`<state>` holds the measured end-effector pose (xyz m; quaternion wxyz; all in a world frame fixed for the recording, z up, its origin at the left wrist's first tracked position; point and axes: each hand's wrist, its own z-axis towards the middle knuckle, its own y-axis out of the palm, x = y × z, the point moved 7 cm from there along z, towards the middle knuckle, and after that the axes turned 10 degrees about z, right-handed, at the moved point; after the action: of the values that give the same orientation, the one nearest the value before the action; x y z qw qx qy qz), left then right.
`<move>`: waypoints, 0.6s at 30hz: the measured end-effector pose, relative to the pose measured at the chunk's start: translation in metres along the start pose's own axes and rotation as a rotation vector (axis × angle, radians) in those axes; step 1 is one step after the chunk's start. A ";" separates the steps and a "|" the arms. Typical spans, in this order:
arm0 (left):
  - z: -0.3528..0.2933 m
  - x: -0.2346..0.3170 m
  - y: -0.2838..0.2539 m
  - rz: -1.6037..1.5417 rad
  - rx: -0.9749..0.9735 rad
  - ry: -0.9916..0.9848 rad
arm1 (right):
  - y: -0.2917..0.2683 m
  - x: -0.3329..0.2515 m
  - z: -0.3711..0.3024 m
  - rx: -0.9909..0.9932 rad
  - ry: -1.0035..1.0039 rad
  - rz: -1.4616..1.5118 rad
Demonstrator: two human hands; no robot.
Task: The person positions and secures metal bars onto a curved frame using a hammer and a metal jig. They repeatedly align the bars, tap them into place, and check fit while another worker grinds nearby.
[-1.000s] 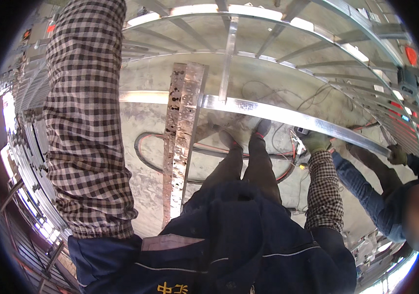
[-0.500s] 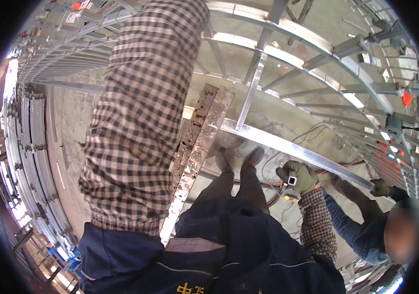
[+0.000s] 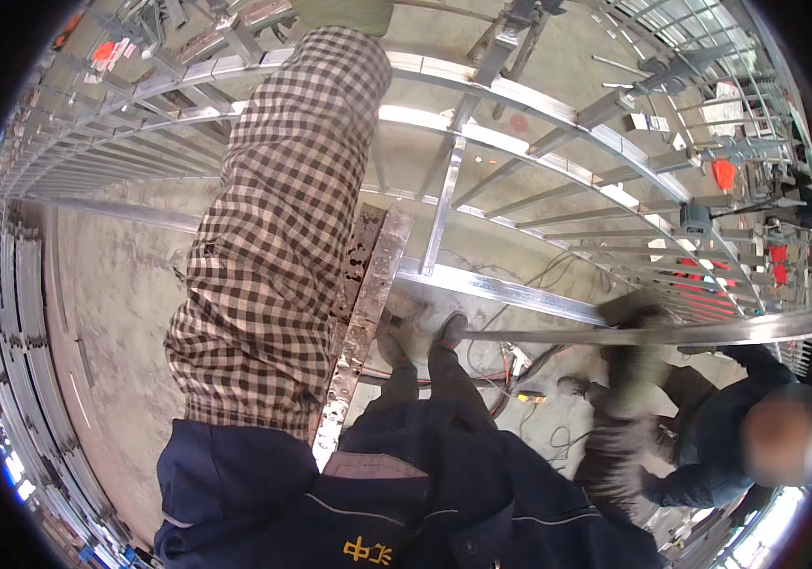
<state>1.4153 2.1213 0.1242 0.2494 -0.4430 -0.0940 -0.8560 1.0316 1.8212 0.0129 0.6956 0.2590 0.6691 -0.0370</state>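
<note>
My left arm, in a checked sleeve, stretches toward the top of the view. Only the green-gloved back part of my left hand (image 3: 344, 13) shows there; its fingers are cut off by the picture edge. At the right, my gloved right hand (image 3: 632, 365), blurred by motion, is wrapped round a long square metal tube (image 3: 747, 329). This tube lies crosswise, from near my feet toward the right edge. Beyond it, a shiny metal bar (image 3: 501, 289) with a short upright (image 3: 443, 209) joins the welded frame (image 3: 539, 147). A rusty, pitted steel beam (image 3: 368, 303) runs beside my left arm.
A co-worker in dark clothes (image 3: 710, 427) is close at the right, beside the tube. Stacked metal lengths (image 3: 31, 341) lie at the left. Cables (image 3: 558, 356) and a yellow tool (image 3: 530, 397) are on the floor (image 3: 126, 275) near my feet.
My right hand has moved right and swung the tube from end-on to crosswise. My left glove has come into view at the top. The co-worker's hand is off the shiny bar's end.
</note>
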 end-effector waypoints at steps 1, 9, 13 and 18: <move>0.000 -0.001 0.001 0.043 -0.002 -0.009 | 0.016 0.033 -0.015 0.010 0.027 0.001; 0.000 -0.010 0.005 0.005 0.022 0.035 | 0.038 -0.040 0.026 0.136 -0.099 0.261; 0.003 -0.013 0.008 -0.020 0.013 0.026 | 0.083 0.005 0.010 0.082 -0.063 0.292; 0.002 -0.015 0.007 0.051 0.034 0.016 | 0.074 -0.016 0.022 0.150 -0.098 0.454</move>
<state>1.4280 2.1209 0.1129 0.2795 -0.4340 -0.0949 -0.8512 1.0796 1.8708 0.0505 0.6966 0.4514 0.5547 0.0583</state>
